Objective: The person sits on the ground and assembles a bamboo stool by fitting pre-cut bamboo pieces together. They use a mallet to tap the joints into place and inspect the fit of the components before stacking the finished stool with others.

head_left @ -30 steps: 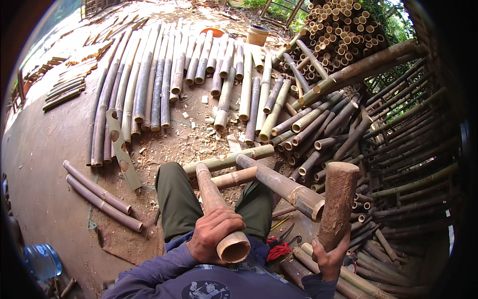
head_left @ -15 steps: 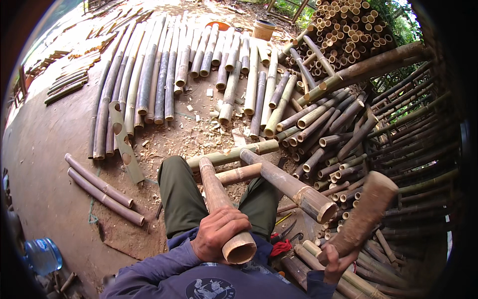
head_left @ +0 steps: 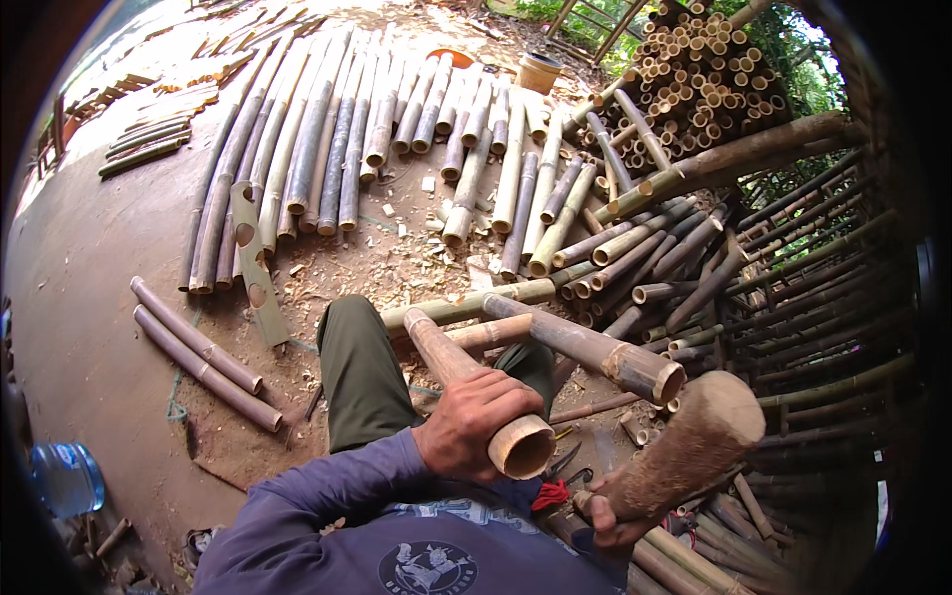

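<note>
My left hand [head_left: 483,415] is wrapped round a brown bamboo tube [head_left: 443,353], which slants over my lap with its open cut end toward me. The tube's far end is at the crosswise bamboo pieces in front of my knees. In my right hand [head_left: 607,526] is a thick wooden mallet [head_left: 689,446], its broad round head tilted up and to the right. The mallet's head is apart from the held tube. Just beyond it, a darker bamboo tube [head_left: 595,345] lies at a slant across a greenish bamboo pole [head_left: 528,292].
Long rows of bamboo tubes [head_left: 325,149] lie ahead, amid scattered chips. A notched bamboo strip [head_left: 260,288] and two curved pieces [head_left: 203,369] lie left. Stacked bamboo [head_left: 704,84] and a pole rack [head_left: 823,297] stand right. A red cloth [head_left: 550,494] and water bottle [head_left: 67,480] are nearby.
My left hand and the bamboo tube have shifted right. The mallet has come left and lower, closer to the tube's near end. The whole view has shifted slightly.
</note>
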The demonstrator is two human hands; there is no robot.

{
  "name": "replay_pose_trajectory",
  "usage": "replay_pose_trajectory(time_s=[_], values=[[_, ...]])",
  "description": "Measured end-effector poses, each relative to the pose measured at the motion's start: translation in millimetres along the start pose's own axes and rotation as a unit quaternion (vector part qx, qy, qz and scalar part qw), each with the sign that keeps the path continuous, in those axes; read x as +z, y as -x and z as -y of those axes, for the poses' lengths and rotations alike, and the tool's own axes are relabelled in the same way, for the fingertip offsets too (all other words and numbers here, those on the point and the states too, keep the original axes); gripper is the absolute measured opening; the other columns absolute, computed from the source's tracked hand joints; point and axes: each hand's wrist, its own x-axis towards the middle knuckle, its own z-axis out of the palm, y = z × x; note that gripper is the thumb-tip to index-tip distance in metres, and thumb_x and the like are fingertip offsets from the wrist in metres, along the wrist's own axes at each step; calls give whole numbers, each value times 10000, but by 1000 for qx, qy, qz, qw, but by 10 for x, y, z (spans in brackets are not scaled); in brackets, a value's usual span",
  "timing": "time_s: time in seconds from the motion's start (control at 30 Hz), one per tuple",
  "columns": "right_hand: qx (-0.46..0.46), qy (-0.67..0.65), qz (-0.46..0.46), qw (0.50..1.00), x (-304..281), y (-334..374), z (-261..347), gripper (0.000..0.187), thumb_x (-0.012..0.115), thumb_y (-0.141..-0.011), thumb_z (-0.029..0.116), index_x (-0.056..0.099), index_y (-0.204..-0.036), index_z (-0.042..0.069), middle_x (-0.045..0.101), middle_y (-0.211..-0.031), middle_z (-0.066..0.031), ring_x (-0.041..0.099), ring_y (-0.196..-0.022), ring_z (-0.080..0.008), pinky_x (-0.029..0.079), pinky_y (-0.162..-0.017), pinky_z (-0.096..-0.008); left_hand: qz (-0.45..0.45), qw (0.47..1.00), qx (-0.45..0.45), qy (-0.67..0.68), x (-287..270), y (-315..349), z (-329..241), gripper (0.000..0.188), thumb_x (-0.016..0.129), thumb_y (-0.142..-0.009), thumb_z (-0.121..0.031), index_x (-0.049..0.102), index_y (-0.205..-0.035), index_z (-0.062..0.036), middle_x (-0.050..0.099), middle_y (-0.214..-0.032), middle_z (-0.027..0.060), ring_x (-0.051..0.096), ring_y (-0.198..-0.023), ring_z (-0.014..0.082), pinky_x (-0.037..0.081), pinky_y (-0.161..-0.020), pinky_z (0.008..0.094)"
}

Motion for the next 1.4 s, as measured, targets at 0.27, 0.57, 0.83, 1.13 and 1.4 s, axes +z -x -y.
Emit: replay_pose_trajectory(time_s=[0.27,0.57,0.83,1.13,1.4], values=[[281,25,206,937,-644,-445,1172,568,770,-725,94,527,-1228,-9,694,-1029,-72,687,-1033,-196,528,-994,-402,-7,1000,9,-9,90,86,-73,520,883,-650,-194,648,-1096,-66,674,-985,107,678,-905,319,520,-818,438],[-91,-132,28,987,-173,-148,377,880,757,-738,259,285,-1415,-47,590,-1048,-169,698,-875,-268,602,-821,-410,-73,995,52,-38,181,10,-66,542,899,-682,-274,651,-1121,-74,684,-961,96,689,-876,306,546,-778,421],[-29,-161,-46,985,184,-438,428,980,745,-735,260,212,-1502,-39,569,-1032,-176,663,-801,-268,596,-764,-402,-93,995,16,-33,168,-194,49,541,891,-688,-270,653,-1137,-86,684,-975,100,704,-922,304,536,-812,427],[73,274,404,870,-225,-693,815,457,698,-793,227,599,-1193,31,674,-1167,-90,647,-1169,-165,465,-1058,-326,63,997,-25,38,76,-39,261,567,845,-669,-293,629,-1149,-84,646,-983,96,668,-943,313,490,-843,438],[-131,247,515,810,-329,-815,502,263,701,-711,207,600,-901,56,655,-894,-112,690,-904,-271,580,-855,-400,52,997,-23,49,-75,27,350,586,831,-633,-273,647,-1153,-76,663,-987,105,674,-923,323,511,-818,436]])
